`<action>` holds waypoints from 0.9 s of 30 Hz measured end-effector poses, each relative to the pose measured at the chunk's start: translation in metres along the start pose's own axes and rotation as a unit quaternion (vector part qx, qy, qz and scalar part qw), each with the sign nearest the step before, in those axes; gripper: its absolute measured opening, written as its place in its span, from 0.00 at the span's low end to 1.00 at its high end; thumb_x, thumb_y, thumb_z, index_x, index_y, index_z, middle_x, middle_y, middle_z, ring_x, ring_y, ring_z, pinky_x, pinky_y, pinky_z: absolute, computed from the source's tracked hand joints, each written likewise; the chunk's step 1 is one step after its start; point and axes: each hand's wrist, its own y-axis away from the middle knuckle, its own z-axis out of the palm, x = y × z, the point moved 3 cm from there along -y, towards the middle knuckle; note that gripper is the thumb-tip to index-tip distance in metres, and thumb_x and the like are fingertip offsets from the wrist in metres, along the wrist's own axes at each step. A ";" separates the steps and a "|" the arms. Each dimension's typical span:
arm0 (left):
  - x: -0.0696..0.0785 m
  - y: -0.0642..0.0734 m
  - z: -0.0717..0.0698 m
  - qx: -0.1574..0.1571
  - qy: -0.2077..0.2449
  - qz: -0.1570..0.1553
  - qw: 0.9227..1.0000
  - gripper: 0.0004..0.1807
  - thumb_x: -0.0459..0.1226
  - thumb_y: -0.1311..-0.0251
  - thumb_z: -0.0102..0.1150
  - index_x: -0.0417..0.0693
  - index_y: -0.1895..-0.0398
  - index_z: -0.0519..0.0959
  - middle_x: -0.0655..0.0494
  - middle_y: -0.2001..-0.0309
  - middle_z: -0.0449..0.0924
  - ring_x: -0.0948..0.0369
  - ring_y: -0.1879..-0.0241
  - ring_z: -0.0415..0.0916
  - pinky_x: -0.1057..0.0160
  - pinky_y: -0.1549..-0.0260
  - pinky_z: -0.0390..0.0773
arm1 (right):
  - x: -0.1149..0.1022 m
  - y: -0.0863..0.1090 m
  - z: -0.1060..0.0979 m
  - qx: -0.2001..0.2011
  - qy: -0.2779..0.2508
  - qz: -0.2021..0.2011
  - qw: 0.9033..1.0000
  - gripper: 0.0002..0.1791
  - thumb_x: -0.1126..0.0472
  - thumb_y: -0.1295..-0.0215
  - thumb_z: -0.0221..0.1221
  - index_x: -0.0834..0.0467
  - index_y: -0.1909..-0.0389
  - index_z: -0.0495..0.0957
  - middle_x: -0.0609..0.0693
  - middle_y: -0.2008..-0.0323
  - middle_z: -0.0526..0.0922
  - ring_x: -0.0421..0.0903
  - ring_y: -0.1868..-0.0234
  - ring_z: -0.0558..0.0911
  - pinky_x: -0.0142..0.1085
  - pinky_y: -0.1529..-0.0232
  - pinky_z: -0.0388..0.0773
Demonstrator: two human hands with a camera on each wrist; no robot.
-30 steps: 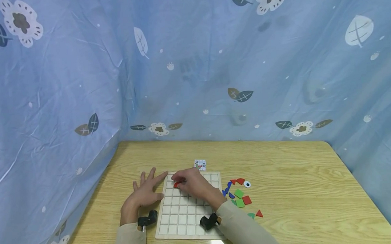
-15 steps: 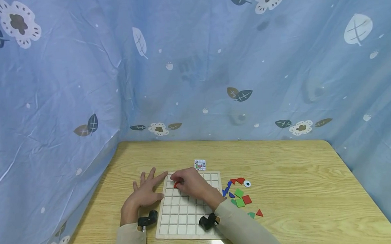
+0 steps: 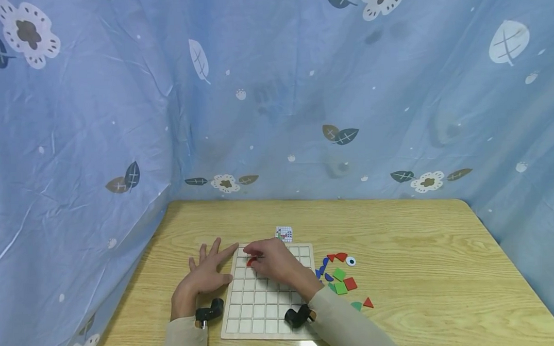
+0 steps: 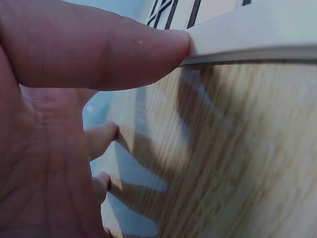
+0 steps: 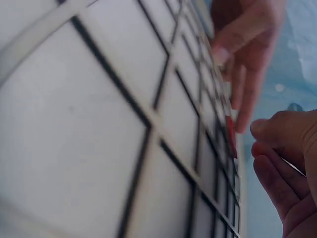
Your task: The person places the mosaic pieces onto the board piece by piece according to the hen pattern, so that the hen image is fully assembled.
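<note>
A pale gridded board [image 3: 260, 326] lies on the table. My left hand [image 3: 207, 275] is spread flat at its left side, index fingertip at the upper left corner. In the left wrist view, my left thumb [image 4: 109, 47] touches the board's edge. Over the board's upper left cells, my right hand [image 3: 273, 261] has bent fingers and thumb around a small red curved-edged piece [image 3: 251, 262]. In the right wrist view, that red piece [image 5: 231, 135] lies along the board, with a gap between it and the right fingertips [image 5: 262, 129]. Whether they touch it is unclear.
A small printed grid card [image 3: 284, 233] lies behind the board. To the right are loose flat pieces: blue half-rounds [image 3: 323, 268], green squares [image 3: 340, 288], a red square [image 3: 350, 283], a red triangle [image 3: 368, 302] and a white eye disc [image 3: 351, 261]. A blue curtain [image 3: 301, 89] surrounds the table.
The red piece under my right fingers looks slightly turned, its curved edge showing more clearly. Both hands keep nearly the same place.
</note>
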 end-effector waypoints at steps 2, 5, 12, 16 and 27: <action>0.000 0.000 0.001 -0.003 0.002 -0.003 1.000 0.46 0.34 0.35 0.68 0.58 0.13 0.64 0.34 0.10 0.34 0.24 0.15 0.19 0.13 0.30 0.20 | 0.000 0.006 -0.006 0.008 -0.017 -0.003 1.000 0.19 0.69 0.30 0.69 0.60 0.40 0.88 0.52 0.45 0.93 0.47 0.46 0.92 0.38 0.44 0.89; 0.000 0.000 0.002 -0.004 0.006 -0.003 1.000 0.46 0.34 0.35 0.68 0.57 0.13 0.64 0.33 0.10 0.34 0.24 0.15 0.18 0.13 0.30 0.19 | 0.001 0.019 -0.019 0.012 -0.054 0.007 0.998 0.19 0.66 0.29 0.70 0.61 0.39 0.88 0.53 0.44 0.93 0.50 0.46 0.92 0.44 0.43 0.90; 0.002 0.001 0.001 -0.003 0.009 -0.001 1.000 0.47 0.33 0.36 0.69 0.56 0.13 0.64 0.33 0.10 0.34 0.24 0.16 0.19 0.13 0.30 0.20 | 0.017 0.063 -0.058 0.028 -0.133 0.050 0.989 0.22 0.59 0.30 0.74 0.58 0.37 0.87 0.54 0.42 0.92 0.55 0.41 0.91 0.55 0.37 0.87; 0.003 0.002 0.000 -0.004 0.008 -0.001 1.000 0.47 0.33 0.37 0.69 0.56 0.13 0.64 0.33 0.10 0.34 0.23 0.16 0.19 0.13 0.30 0.20 | 0.031 0.094 -0.082 0.048 -0.155 0.074 0.984 0.24 0.58 0.31 0.75 0.56 0.36 0.87 0.54 0.41 0.92 0.56 0.40 0.91 0.59 0.37 0.85; 0.002 0.002 0.001 -0.001 0.005 0.000 1.000 0.48 0.34 0.39 0.69 0.56 0.13 0.64 0.33 0.10 0.35 0.23 0.16 0.20 0.13 0.30 0.20 | 0.081 0.168 -0.124 0.096 -0.127 0.172 0.972 0.23 0.57 0.32 0.75 0.56 0.37 0.88 0.52 0.43 0.93 0.55 0.39 0.90 0.42 0.40 0.88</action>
